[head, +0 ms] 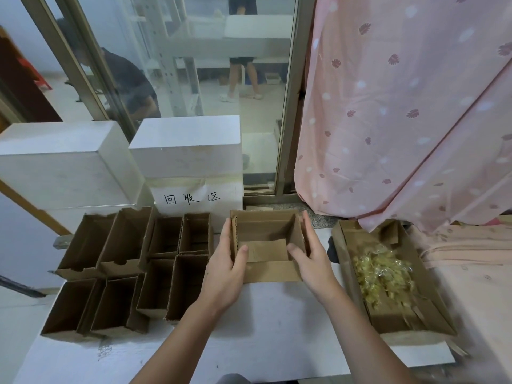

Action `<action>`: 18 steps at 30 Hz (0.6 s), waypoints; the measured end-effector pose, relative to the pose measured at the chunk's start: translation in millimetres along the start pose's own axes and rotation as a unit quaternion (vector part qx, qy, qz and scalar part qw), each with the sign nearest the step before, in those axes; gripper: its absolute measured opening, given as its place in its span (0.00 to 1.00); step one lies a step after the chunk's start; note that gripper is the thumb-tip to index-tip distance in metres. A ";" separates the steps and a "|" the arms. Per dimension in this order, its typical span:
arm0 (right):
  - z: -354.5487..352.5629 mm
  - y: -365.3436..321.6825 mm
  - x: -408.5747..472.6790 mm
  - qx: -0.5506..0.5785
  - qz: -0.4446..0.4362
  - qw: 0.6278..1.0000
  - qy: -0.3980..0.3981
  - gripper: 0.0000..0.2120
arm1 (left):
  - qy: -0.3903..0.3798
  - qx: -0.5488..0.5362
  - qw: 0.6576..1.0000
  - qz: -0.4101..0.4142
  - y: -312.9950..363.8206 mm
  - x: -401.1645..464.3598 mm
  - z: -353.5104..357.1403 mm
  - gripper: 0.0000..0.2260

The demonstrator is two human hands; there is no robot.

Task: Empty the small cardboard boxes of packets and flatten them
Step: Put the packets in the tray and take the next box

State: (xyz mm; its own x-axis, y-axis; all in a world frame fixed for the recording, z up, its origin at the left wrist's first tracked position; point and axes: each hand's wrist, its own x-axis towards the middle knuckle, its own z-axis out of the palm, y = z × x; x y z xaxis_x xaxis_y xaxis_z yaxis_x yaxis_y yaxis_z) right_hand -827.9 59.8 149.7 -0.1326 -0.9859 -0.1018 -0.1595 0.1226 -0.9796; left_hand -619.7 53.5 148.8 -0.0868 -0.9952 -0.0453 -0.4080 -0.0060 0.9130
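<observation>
A small brown cardboard box [267, 246] is seen from above, standing open on a white table [277, 328], near its far edge and between two groups of cardboard. Its top flaps are spread, its corrugated edges show, and its inside appears empty, with only the folded bottom flaps visible. The box is held on both sides: the left hand [225, 268] is pressed flat against its left wall with the thumb hooked over the rim into the box, and the right hand [311, 256] is set against its right wall in the same way, thumb inside. To the left, a cluster of open boxes [130, 270] is packed side by side. To the right, a wide cardboard tray [399, 322] is filled with yellowish packets [383, 270].
</observation>
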 end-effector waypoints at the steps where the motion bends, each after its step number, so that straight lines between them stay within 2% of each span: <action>1: -0.9 -0.5 1.1 0.008 0.002 1.000 0.013 0.33 | -0.005 -0.005 1.000 0.003 -0.6 -0.3 -0.6 0.29; 5: -3.3 0.5 3.1 0.055 0.031 0.997 0.051 0.25 | -0.028 0.002 1.000 0.001 -3.3 0.4 -2.8 0.27; 8: -2.5 0.2 2.8 0.075 0.039 0.994 0.065 0.24 | -0.028 0.011 1.000 0.009 -4.1 0.8 -5.0 0.27; 12: -3.6 -0.9 3.9 0.062 0.028 0.997 0.037 0.28 | -0.020 0.021 1.000 0.009 -3.1 3.6 -9.4 0.27; 15: -8.5 -2.0 3.4 0.006 -0.002 1.000 -0.010 0.34 | -0.019 -0.007 1.000 0.020 -1.2 6.0 -13.8 0.26; 18: -12.4 -3.4 3.1 0.012 -0.015 0.999 -0.037 0.37 | -0.021 -0.030 0.999 0.009 -0.5 9.4 -16.4 0.24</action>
State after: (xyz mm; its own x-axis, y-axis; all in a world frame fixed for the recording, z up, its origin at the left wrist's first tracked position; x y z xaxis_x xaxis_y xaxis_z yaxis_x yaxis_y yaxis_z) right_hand -839.9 57.8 154.9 -0.0544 -0.9949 -0.0846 -0.1386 0.0914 -0.9861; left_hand -605.5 42.5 154.6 -0.1311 -0.9904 -0.0450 -0.3502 0.0038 0.9367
